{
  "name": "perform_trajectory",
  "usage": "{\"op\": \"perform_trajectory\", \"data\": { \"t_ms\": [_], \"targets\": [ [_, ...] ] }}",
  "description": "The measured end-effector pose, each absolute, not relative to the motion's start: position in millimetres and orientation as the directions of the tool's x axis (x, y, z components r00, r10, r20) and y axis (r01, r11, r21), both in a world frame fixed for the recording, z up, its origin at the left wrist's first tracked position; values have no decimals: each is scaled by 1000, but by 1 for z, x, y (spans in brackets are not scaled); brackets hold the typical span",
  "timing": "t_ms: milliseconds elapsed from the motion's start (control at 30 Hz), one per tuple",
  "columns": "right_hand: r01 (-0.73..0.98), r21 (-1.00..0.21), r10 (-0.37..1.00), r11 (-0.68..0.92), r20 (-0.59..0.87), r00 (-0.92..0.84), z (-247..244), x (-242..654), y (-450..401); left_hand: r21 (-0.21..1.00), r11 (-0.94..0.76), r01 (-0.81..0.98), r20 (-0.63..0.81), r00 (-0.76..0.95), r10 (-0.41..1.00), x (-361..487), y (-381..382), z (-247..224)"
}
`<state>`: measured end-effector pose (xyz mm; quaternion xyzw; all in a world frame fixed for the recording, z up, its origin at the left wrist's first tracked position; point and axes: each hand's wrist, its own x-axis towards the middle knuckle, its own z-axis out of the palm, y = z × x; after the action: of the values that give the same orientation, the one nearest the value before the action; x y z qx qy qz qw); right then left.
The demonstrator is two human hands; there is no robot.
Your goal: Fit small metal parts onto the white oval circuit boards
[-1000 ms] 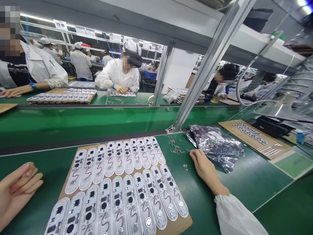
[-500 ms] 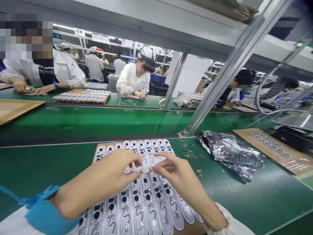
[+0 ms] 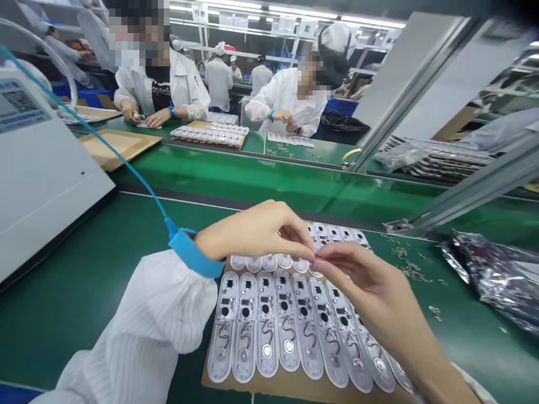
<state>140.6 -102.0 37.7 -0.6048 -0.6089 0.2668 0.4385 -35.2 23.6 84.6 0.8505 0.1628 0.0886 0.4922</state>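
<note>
My left hand and my right hand meet at the fingertips above a cardboard sheet. The sheet carries rows of white oblong circuit boards with dark chips and thin wire traces. My fingers hide the far ends of the nearer row and part of the farther row. Whether the pinched fingertips hold a tiny part is too small to tell. A blue wrist strap circles my left wrist, and its cord runs up to the left. Small metal parts lie scattered on the green mat, right of my right hand.
A silver anti-static bag lies at the right edge, and a grey-white machine stands at the left. Beyond a green conveyor, co-workers handle similar boards on their bench, and an aluminium rail crosses the right side.
My hands have come together over the boards, my right hand having left the scattered metal parts. The view has swung left, bringing the grey-white machine and blue strap cord into sight.
</note>
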Motion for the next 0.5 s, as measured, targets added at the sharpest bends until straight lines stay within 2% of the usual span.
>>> {"op": "perform_trajectory", "data": {
  "t_ms": [133, 200, 267, 367, 433, 500],
  "targets": [
    [735, -608, 873, 302, 487, 43, 39, 132, -109, 966, -231, 120, -53, 959, 280, -45, 31, 85],
    [811, -490, 828, 319, 561, 14, 39, 130, -109, 979, -183, 86, -42, 972, 230, -48, 35, 83],
    [856, -422, 811, 298, 586, 7, 37, 126, -108, 975, -208, 81, -44, 983, 179, -51, 39, 81],
    [851, -418, 855, 319, 515, -68, 27, 115, -111, 897, -388, 214, -166, 974, 153, -54, 45, 75],
    [815, -439, 892, 379, 408, -195, 16, 102, -115, 768, -498, 403, -369, 914, 171, -54, 47, 69],
    [787, -443, 899, 430, 284, -332, 2, 89, -120, 623, -521, 583, -570, 795, 207, -52, 47, 62]
  ]
}}
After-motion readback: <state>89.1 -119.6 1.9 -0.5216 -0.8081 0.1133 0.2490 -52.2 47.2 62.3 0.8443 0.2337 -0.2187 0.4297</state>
